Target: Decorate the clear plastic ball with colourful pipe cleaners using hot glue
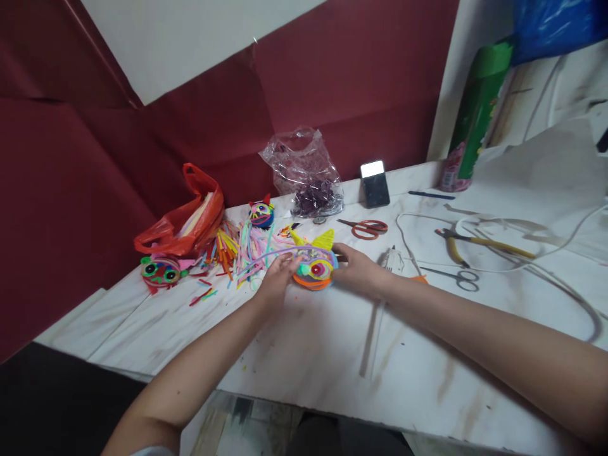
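**Both hands out front, closing in from either side**

So both arms are bare and stretched forward, angling in toward each other. The left forearm (204, 361) comes up from the bottom left, elbow bent low near the frame edge, wrist pretty much straight. The left hand (277, 278) has its back to the camera, fingers (289, 261) curled forward in a light grip. The right forearm (475, 329) comes in from the lower right edge and runs up and left, close to straight. The right hand (357, 269) is also back-up, with its fingers tucked round the far side. The two hands face each other, near but not touching, both closed in a hold rather than flat or spread.
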Demonstrator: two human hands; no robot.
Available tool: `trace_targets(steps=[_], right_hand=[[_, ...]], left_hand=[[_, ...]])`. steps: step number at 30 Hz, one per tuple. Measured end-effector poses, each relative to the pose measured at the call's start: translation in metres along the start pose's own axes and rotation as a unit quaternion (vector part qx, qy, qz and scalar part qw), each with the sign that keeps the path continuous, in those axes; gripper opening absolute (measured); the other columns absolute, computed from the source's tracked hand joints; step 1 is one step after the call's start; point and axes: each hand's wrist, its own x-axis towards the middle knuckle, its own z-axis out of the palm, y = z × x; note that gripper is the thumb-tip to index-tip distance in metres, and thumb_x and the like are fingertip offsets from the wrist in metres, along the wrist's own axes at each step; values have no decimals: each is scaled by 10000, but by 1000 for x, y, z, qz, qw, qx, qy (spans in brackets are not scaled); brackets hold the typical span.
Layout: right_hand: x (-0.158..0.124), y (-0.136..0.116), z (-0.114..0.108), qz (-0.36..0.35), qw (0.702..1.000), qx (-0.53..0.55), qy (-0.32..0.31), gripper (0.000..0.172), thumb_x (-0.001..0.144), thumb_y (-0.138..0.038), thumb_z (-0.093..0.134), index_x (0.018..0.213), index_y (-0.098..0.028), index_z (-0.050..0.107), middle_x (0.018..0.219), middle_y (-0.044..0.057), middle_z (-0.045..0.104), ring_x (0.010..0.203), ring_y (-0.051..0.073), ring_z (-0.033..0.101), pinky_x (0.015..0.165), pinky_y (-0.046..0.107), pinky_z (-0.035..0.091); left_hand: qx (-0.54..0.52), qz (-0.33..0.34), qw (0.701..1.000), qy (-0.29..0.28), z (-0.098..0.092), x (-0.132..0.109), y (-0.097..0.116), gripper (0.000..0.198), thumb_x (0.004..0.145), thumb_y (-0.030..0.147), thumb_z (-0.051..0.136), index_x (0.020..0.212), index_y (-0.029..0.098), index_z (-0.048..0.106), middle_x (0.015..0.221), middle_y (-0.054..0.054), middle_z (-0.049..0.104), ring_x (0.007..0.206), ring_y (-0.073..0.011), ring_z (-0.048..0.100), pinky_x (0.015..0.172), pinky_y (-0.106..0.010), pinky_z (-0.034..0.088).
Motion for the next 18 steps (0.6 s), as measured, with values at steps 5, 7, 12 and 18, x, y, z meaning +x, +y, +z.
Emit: trace_targets(steps=[5,7,12,18], right_hand=[[0,4,-1,-11,998,57,-13,564,624,-175,693,1179,-190,594,1251,75,644,1121,223,602,977,380,489],[0,6,-1,-18,997,79,-18,548,618,-150,678,1159,-197,607,1238,65,655,1116,214,606,983,376,488],[1,5,1,-22,996,88,4,545,600,-85,665,1133,-190,620,1205,71,672,1119,210,612,990,380,486],[-3,1,6,-12,991,130,19,467,610,-82,670,1065,-181,632,1133,79,706,1078,206,647,964,368,509]], left_hand=[[-42,6,999,-6,12,4,-1,449,642,425,790,951,193,560,1009,-61,696,926,-197,673,858,-346,515],[-54,7,998,-12,15,1,-3,516,628,370,807,1029,214,523,1054,-50,698,937,-197,681,890,-371,513],[-47,20,996,-67,11,-7,-3,481,692,353,753,1101,205,547,1068,-66,709,1022,-230,671,927,-394,506],[-14,34,998,-49,6,-11,-2,492,706,317,728,1157,221,557,1084,-51,704,982,-212,678,854,-336,527]])
